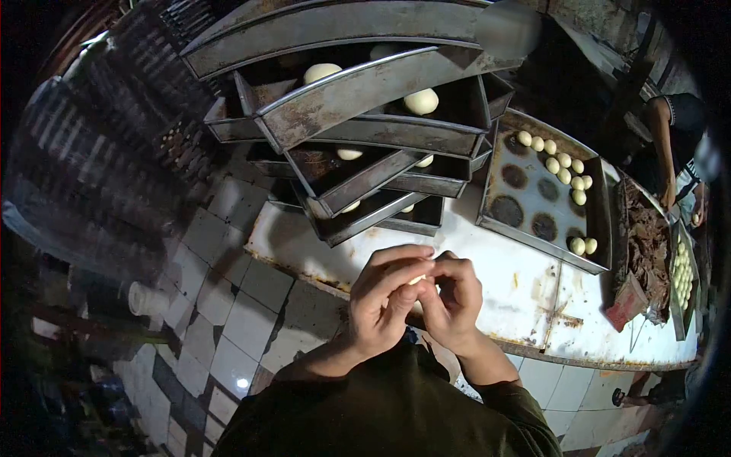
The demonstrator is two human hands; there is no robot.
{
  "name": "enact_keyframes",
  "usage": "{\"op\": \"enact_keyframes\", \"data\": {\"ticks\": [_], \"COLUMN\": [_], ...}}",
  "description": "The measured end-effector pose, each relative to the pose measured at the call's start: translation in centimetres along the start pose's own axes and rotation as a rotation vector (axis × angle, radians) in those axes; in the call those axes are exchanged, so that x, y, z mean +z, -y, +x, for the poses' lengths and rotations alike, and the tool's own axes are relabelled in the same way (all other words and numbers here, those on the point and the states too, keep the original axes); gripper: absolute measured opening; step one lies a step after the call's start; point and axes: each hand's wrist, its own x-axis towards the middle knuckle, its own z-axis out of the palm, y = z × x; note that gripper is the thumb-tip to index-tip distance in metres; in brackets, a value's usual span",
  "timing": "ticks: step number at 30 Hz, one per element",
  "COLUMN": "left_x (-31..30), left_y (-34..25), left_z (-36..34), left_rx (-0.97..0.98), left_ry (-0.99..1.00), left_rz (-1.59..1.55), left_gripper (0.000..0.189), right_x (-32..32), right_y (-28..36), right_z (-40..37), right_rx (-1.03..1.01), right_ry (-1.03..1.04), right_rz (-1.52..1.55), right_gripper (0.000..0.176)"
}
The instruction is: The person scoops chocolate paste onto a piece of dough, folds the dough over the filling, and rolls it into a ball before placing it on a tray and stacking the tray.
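Observation:
Both my hands meet above the near edge of the white table (525, 305). Between the fingertips of my left hand (387, 301) and my right hand (453, 297) shows a small piece of pale dough (416, 280), mostly covered by the fingers. The fingers of each hand are bent and pressed in around it. Beyond them rises a stack of crisscrossed metal trays (358, 84) with pale dough balls inside. To the right a wide metal tray (491, 206) holds several small dough balls (565, 160) on its stained bottom.
At the far right, a container of brown filling (647, 244) stands beside a narrow tray of small dough balls (681, 274). Another person's arm (664, 152) reaches toward them. Tiled floor (247, 327) lies left of the table, with a pale bucket (147, 299).

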Motion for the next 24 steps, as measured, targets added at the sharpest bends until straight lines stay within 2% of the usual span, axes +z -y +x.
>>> {"op": "enact_keyframes", "data": {"ticks": [2,3,6,8,9,10,12,14,15,16,18,20,22,23,24], "left_x": [-1.0,-0.6,-2.7,-3.9,-3.3,-4.1,-5.1,-6.9,-7.5,-9.2,-10.5,-11.9,-15.4,-16.9,-18.3], "left_y": [0.7,0.8,2.4,3.3,1.9,2.8,4.1,4.8,5.7,4.7,4.0,7.2,9.7,10.5,10.6], "left_z": [0.7,0.9,0.9,-0.1,-0.7,-1.2,-1.0,-0.4,0.4,1.1,1.1,-2.4,-0.4,1.6,4.2], "left_rx": [0.004,-0.240,-0.272,-0.084,-0.262,-0.137,-0.119,-0.407,-0.395,-0.475,-0.607,-0.746,-0.651,-0.622,-0.681], "left_ry": [-0.040,-0.228,-0.221,-0.006,-0.099,0.001,-0.018,-0.132,-0.170,-0.069,-0.004,0.399,0.815,0.832,1.090], "left_rz": [0.210,-0.288,-0.461,-0.043,-0.242,-0.041,-0.088,-0.394,-0.628,-0.620,-0.927,-0.848,-0.699,-0.698,-0.689], "left_gripper": [0.027,0.027,0.022,0.024,0.026,0.028,0.026,0.026,0.028,0.041,0.046,0.059,0.055,0.055,0.052], "right_x": [1.0,1.8,3.2,3.8,4.3,6.1,7.2,9.0,8.7,9.7,11.4,10.7,9.8,8.3,7.3], "right_y": [-0.5,0.2,0.4,0.2,0.2,-0.6,-1.2,-2.2,-1.9,-0.9,-1.5,-1.6,2.7,3.9,5.0], "right_z": [-0.6,0.1,0.4,1.7,2.1,2.1,2.4,1.0,0.9,1.4,0.8,0.2,4.1,5.7,7.3], "right_rx": [0.064,-0.067,-0.208,-0.221,-0.194,-0.183,-0.157,-0.091,-0.245,-0.306,-0.291,-0.137,0.636,0.721,0.798], "right_ry": [0.053,0.080,0.127,0.008,-0.051,-0.286,-0.267,-0.244,-0.020,0.119,0.063,0.003,0.313,0.565,0.815], "right_rz": [-0.035,-0.086,-0.360,-0.486,-0.427,-0.119,-0.211,-0.179,-0.519,-0.691,-0.842,-0.725,-0.592,-0.535,-0.476], "right_gripper": [0.013,0.011,0.019,0.020,0.022,0.021,0.019,0.017,0.021,0.029,0.034,0.038,0.037,0.041,0.046]}}
